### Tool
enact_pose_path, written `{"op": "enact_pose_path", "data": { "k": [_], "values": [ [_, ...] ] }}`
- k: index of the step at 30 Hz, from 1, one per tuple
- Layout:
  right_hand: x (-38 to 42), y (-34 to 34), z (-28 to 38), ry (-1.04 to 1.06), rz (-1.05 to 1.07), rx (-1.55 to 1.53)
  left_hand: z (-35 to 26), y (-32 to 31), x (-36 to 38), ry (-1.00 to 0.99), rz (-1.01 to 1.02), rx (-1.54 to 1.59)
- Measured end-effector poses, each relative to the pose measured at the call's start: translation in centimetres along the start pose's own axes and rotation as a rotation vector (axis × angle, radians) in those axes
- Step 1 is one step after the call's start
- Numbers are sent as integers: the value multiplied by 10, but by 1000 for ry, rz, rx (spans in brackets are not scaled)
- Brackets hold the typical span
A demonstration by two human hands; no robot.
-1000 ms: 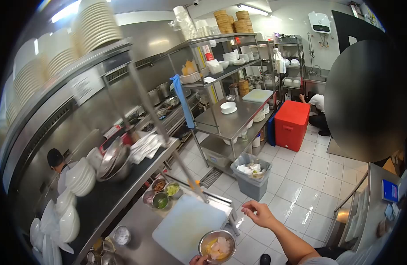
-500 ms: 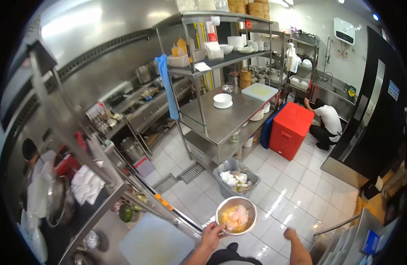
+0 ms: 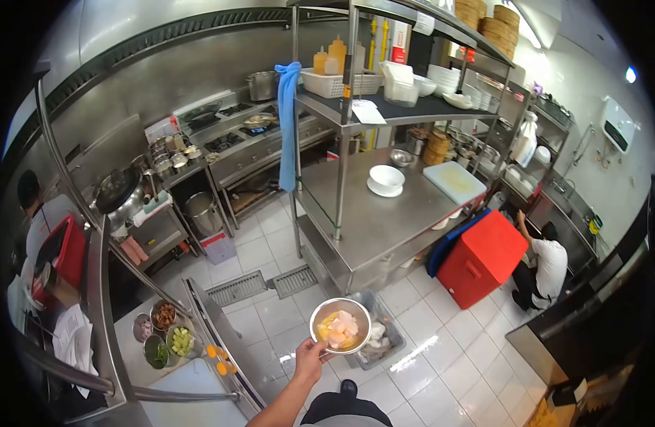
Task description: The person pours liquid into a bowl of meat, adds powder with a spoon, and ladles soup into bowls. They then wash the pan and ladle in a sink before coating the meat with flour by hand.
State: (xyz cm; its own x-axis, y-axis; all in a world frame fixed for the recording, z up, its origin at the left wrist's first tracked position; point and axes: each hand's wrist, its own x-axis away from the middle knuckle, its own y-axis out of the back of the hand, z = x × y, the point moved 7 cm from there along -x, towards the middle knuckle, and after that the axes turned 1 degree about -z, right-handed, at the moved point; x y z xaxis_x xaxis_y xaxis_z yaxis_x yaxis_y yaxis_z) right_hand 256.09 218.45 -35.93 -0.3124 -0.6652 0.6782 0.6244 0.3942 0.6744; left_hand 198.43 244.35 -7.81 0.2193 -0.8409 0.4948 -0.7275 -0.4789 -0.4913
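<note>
My left hand [image 3: 310, 361] is closed on the near rim of a round metal bowl [image 3: 364, 322], held out level in front of me. Inside the bowl lie pale pink pieces [image 3: 345, 324], perhaps raw meat, with something yellow and wet around them. Behind and to the right of the bowl, a grey bin [image 3: 400, 339] with whitish waste stands on the floor, partly covered by the bowl in my view. My right hand is out of the picture.
A steel shelf table [image 3: 327, 171] stands ahead, with white bowls [image 3: 387, 176] on it. A red cooler box [image 3: 482, 257] and a crouching person [image 3: 548, 267] are to the right. Left are small containers of chopped food [image 3: 179, 341], a cutting board [image 3: 189, 384] and another person [image 3: 46, 206].
The view has swung left and forward, toward the shelf table. The bowl, still in my left hand, now overlaps the bin. My right hand has left the view.
</note>
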Motion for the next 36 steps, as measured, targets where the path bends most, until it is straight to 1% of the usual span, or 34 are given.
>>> {"op": "enact_pose_path", "data": {
  "k": [1,2,3,4,5,6,7,8,9,10,11,12,13,14,16,17,20,21,23,26,29,30,31,33,35,36],
  "values": [
    [-38,22,4,113,-85,1,-10,0,-11,-22,-28,12],
    [-78,49,16,272,-207,25,-19,3,-21,-43,-52,22],
    [-67,115,105,292,-379,-67,-26,5,-30,-57,-73,33],
    [-60,172,197,443,-484,116,-36,8,-38,-81,-103,38],
    [-61,211,264,564,-524,-14,-46,12,-45,-102,-130,47],
    [-52,244,337,613,-467,-84,-56,18,-56,-125,-153,60],
    [-61,260,393,719,-343,-270,-63,29,-71,-163,-157,63],
    [-27,282,471,819,-345,-171,-65,38,-85,-195,-167,79],
    [-36,282,519,931,-297,-196,-70,38,-95,-197,-185,100],
    [-8,283,579,980,-223,-228,-83,40,-101,-200,-225,125],
    [-1,273,628,1075,-173,-209,-96,46,-106,-208,-278,148],
    [12,258,676,1082,-119,-159,-105,51,-115,-224,-311,183],
    [20,238,720,1161,-78,-111,-115,60,-127,-244,-343,212],
    [25,215,759,1238,-38,-72,-124,70,-139,-265,-341,239],
    [31,166,829,1288,109,22,-138,96,-165,-260,-408,259],
    [31,144,866,1314,169,64,-153,107,-185,-263,-428,266],
    [9,76,970,1448,273,51,-200,142,-233,-270,-497,276],
    [-8,53,1005,1442,290,116,-211,151,-246,-254,-514,271],
    [-41,6,1082,1427,317,222,-237,172,-269,-298,-534,268],
    [-44,-31,1185,1613,67,431,-294,188,-284,-341,-573,286],
    [-56,-57,1247,1527,241,191,-339,198,-298,-390,-594,301],
    [-56,-60,1258,1522,261,126,-352,202,-304,-408,-593,318],
    [-63,-67,1264,1486,266,129,-362,206,-311,-404,-603,328],
    [-80,-80,1262,1418,270,151,-376,215,-326,-399,-616,364],
    [-144,-117,1247,1353,259,183,-388,225,-344,-396,-642,392],
    [-165,-123,1241,1289,241,219,-397,227,-353,-394,-658,399]
  ]
}}
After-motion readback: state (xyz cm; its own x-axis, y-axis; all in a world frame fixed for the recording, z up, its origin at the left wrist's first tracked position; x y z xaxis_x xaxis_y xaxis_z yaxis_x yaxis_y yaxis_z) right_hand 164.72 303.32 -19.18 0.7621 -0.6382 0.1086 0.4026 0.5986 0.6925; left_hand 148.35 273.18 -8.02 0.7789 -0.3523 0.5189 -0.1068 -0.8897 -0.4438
